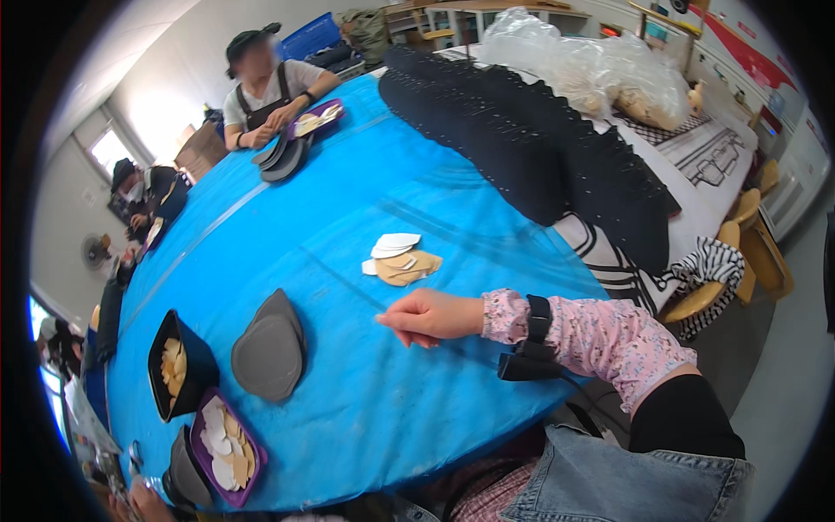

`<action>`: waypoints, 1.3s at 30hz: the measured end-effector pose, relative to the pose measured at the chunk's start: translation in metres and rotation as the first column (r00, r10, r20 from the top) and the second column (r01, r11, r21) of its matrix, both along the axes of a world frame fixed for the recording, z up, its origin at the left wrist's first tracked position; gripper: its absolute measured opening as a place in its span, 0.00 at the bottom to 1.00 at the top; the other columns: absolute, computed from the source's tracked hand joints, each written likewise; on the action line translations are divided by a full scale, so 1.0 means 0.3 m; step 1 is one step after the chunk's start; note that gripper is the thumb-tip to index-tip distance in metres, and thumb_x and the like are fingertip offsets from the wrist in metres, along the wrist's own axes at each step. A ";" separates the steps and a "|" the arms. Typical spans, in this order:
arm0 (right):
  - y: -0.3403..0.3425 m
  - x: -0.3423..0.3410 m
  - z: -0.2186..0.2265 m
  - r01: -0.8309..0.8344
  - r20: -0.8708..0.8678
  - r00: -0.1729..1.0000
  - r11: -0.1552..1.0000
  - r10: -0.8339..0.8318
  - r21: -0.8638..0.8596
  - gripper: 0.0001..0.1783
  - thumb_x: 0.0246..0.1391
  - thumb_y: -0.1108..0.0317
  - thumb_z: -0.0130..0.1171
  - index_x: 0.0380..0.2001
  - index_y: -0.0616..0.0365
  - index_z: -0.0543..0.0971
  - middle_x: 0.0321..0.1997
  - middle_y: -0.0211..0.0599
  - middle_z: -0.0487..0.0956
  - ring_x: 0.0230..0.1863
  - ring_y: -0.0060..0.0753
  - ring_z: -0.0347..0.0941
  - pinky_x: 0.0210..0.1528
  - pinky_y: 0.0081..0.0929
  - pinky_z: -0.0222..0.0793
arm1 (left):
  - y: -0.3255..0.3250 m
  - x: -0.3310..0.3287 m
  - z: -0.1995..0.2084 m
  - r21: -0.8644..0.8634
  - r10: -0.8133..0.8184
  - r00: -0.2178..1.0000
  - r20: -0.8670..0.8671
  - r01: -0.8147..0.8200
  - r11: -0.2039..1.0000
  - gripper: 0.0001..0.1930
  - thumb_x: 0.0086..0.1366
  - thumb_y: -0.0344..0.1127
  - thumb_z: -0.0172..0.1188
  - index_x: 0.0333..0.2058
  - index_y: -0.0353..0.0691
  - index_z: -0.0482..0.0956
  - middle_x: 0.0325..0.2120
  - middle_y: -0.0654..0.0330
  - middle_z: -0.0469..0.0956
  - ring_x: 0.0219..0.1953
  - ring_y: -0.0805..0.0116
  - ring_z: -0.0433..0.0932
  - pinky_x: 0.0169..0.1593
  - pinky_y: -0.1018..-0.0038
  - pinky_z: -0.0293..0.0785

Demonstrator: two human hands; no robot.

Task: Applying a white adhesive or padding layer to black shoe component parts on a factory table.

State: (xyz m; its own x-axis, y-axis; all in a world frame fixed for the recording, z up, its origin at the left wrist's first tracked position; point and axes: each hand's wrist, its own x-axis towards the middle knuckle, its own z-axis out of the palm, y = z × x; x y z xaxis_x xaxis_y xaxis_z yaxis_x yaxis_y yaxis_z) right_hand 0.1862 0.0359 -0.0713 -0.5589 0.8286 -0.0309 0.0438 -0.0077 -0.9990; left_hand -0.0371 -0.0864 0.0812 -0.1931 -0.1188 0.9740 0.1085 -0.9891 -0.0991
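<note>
My right hand [430, 315] comes in from the right over the blue-covered table, in a pink floral sleeve cover with a black strap. Its fingers are curled and pressed together; whatever may be between them is hidden. Just beyond it lies a small pile of tan pieces [409, 271] with white pieces [397, 245] on top. Left of the hand, dark grey rounded flat pieces [271, 352] lie stacked and partly overlapping. My left hand does not show.
A black bin [203, 370] holds tan pieces. Near it stands a purple tray [258, 471] of white and tan pieces. Large black sheets [522, 130] cover the far right, with clear plastic bags [591, 65] behind. Across the table [348, 200], a co-worker [270, 87] handles pieces.
</note>
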 end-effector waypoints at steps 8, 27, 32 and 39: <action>0.009 0.013 -0.002 -0.010 0.046 0.999 1.000 0.009 0.015 0.28 0.64 0.46 0.44 0.17 0.55 0.72 0.10 0.25 0.68 0.12 0.15 0.62 0.17 0.16 0.58 | 0.429 0.102 -0.378 -0.835 -0.056 0.998 -0.040 -0.002 0.550 0.24 0.61 0.25 0.51 0.57 0.37 0.61 0.63 0.55 0.52 0.61 0.64 0.60 0.62 0.63 0.58; -0.012 -0.006 -0.004 0.013 0.052 0.999 0.999 -0.012 -0.030 0.25 0.65 0.50 0.45 0.20 0.56 0.74 0.15 0.23 0.69 0.16 0.13 0.65 0.20 0.14 0.59 | 0.493 0.024 -0.561 -0.915 -0.503 0.774 -0.385 -0.247 0.320 0.12 0.63 0.35 0.55 0.45 0.43 0.77 0.50 0.53 0.68 0.55 0.60 0.66 0.55 0.69 0.65; -0.001 0.001 0.003 0.010 0.071 0.997 0.999 -0.007 -0.043 0.24 0.65 0.51 0.45 0.21 0.56 0.74 0.15 0.23 0.70 0.17 0.13 0.65 0.21 0.14 0.60 | 0.497 0.045 -0.563 -0.974 -0.536 0.815 -0.218 -0.144 0.177 0.20 0.66 0.33 0.53 0.56 0.37 0.65 0.52 0.54 0.69 0.57 0.64 0.66 0.62 0.68 0.60; -0.001 -0.001 -0.003 -0.007 0.064 0.998 0.999 0.009 -0.037 0.24 0.66 0.52 0.44 0.22 0.57 0.74 0.16 0.23 0.71 0.18 0.13 0.66 0.22 0.14 0.62 | 0.499 0.037 -0.555 -0.966 -0.557 0.790 -0.255 -0.182 0.184 0.23 0.66 0.33 0.53 0.58 0.35 0.61 0.53 0.52 0.68 0.57 0.63 0.66 0.61 0.68 0.61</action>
